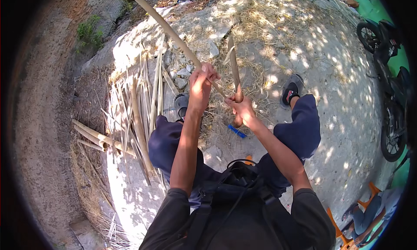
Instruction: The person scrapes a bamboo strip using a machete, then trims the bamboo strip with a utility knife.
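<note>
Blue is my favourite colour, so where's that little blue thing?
In the head view, the blue thing is slightly right of centre, between the person's legs, just below the right hand.

dappled ground (347,150) beneath pale strips (158,76) and shavings (256,69)

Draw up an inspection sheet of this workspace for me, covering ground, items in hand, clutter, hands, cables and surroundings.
Surface: sunlit, rough ground, strewn with pale shavings.
Things in hand: long tan stick, slanting; shorter brown stick beside its lower end.
Clutter: split strips heaped left; hollow bamboo poles; stones; small blue object.
Hands: left hand grips the long stick; right hand has fingers closed at its lower end; whether they also hold the shorter stick is unclear.
Cables: nothing seen across the ground.
Surroundings: dark motorcycle by a green wall; another person, partly visible, lower right.
</note>
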Tool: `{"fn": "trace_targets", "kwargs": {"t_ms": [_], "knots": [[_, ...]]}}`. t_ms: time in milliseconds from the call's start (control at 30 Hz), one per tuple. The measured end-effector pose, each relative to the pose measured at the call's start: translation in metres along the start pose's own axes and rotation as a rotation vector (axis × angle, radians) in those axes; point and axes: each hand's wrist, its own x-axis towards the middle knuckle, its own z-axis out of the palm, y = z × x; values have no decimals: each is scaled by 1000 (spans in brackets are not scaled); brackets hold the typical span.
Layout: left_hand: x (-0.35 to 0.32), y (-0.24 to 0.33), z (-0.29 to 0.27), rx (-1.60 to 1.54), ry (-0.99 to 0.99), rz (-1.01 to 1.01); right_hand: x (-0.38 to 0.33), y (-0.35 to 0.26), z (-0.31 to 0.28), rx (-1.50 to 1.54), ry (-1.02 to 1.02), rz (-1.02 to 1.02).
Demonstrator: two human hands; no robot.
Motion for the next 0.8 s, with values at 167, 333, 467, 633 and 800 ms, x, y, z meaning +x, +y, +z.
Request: {"fn": "trace_targets", "kwargs": {"t_ms": [167,333,467,633,800], "knots": [[20,15,73,609,317,32,15,6,-11,250,127,-14],[10,-6,52,825,445,-199,27,-9,-20,510,153,-118],[-15,-37,24,1067,223,-706,37,-9,-35,413,297,-205],[-47,-76,13,1287,-158,-995,42,-19,-53,497,299,-259],[-65,-83,0,1261,-312,-1224,41,-27,-54,617,279,-220]]}}
